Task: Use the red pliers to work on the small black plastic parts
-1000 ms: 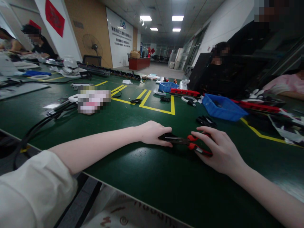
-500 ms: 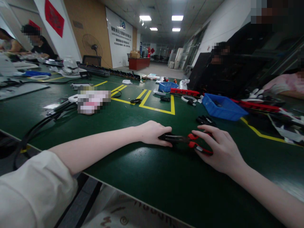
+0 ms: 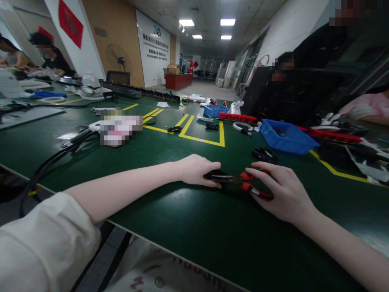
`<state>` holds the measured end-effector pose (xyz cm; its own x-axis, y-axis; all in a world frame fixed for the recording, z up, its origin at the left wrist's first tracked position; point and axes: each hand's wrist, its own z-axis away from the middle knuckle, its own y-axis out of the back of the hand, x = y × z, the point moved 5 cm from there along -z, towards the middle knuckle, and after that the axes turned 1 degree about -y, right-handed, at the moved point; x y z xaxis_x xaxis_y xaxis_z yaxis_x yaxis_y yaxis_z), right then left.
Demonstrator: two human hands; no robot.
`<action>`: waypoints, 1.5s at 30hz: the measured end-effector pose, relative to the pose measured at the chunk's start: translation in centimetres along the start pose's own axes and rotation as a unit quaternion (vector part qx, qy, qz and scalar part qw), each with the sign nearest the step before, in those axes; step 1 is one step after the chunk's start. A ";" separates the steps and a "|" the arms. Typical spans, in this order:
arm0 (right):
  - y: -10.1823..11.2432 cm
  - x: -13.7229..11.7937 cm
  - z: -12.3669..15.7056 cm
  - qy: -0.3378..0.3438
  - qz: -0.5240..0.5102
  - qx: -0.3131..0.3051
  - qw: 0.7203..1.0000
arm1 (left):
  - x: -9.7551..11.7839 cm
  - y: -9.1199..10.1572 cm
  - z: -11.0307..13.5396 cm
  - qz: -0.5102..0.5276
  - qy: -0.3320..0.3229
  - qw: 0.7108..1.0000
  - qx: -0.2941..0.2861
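Observation:
Red-handled pliers point(image 3: 246, 184) lie on the green table point(image 3: 194, 227) between my two hands. My right hand point(image 3: 281, 192) rests over the red handles, with fingers curled round them. My left hand point(image 3: 197, 170) is closed in a pinch on a small black part point(image 3: 212, 175) at the pliers' dark jaws. Both forearms rest on the table, and the left one wears a white sleeve point(image 3: 42, 243).
A blue bin point(image 3: 285, 138) and a black part point(image 3: 265, 154) lie just beyond my right hand. Yellow tape lines point(image 3: 200, 140), black cables point(image 3: 51, 160), a second blue bin point(image 3: 214, 110) and red strips point(image 3: 237, 117) lie farther off. Other people sit at the left and right.

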<state>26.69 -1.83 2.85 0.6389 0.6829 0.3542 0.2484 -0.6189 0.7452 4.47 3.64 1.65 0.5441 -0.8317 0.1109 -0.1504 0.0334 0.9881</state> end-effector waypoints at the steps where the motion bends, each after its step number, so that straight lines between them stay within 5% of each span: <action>1: 0.0 0.0 0.0 0.001 -0.002 -0.001 1.000 | 0.0 0.0 0.0 0.002 -0.001 1.000 -0.001; 22: -0.7 0.3 0.0 -0.028 -0.132 -0.060 0.989 | 0.0 -0.1 0.0 0.009 -0.008 1.000 0.002; 45: 0.4 -0.2 -0.9 0.018 -0.090 -0.032 0.995 | 0.0 -0.1 0.0 -0.004 0.008 1.000 -0.002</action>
<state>26.04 -1.88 3.63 0.5614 0.7949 0.2299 0.3091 -0.4591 0.8329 4.49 3.66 1.58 0.5587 -0.8227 0.1053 -0.1426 0.0298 0.9893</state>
